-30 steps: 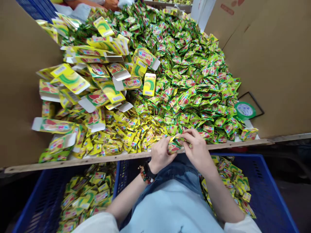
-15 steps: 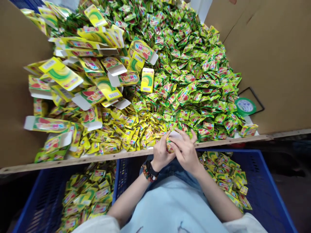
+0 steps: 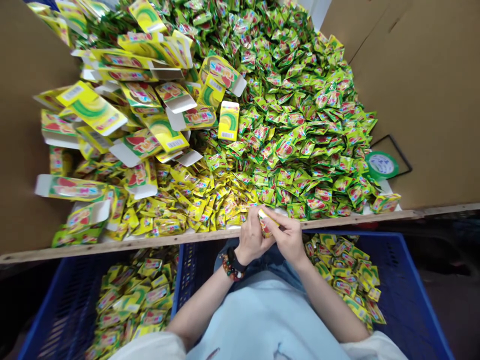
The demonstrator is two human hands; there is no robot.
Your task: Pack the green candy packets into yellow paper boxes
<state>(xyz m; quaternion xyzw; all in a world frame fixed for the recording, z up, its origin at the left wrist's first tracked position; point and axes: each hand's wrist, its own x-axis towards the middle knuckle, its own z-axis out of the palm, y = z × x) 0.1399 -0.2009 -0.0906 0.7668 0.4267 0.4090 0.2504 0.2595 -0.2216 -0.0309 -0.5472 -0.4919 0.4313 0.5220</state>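
Observation:
A small printed candy box (image 3: 264, 226) is held between both hands at the table's front edge, largely covered by the fingers. My left hand (image 3: 250, 237) wraps around its left side. My right hand (image 3: 290, 236) grips it from the right, its fingers along the top end and its thumb across the front. Just beyond the hands lie yellow candy packets (image 3: 225, 200) on the left and a large heap of green candy packets (image 3: 307, 135) on the right. One yellow box (image 3: 228, 121) stands on the packets, its barcode showing.
Several open-flapped boxes (image 3: 93, 112) are piled at the left. A roll of green tape (image 3: 382, 165) lies by a thin black frame at the right. Cardboard walls (image 3: 423, 100) flank the heap. Below the wooden edge (image 3: 150, 244), blue crates (image 3: 408, 280) hold several boxes.
The box's white flap, raised before, no longer stands up; its top end looks folded over. My right fingers have drawn in around the box, and both hands have come closer together.

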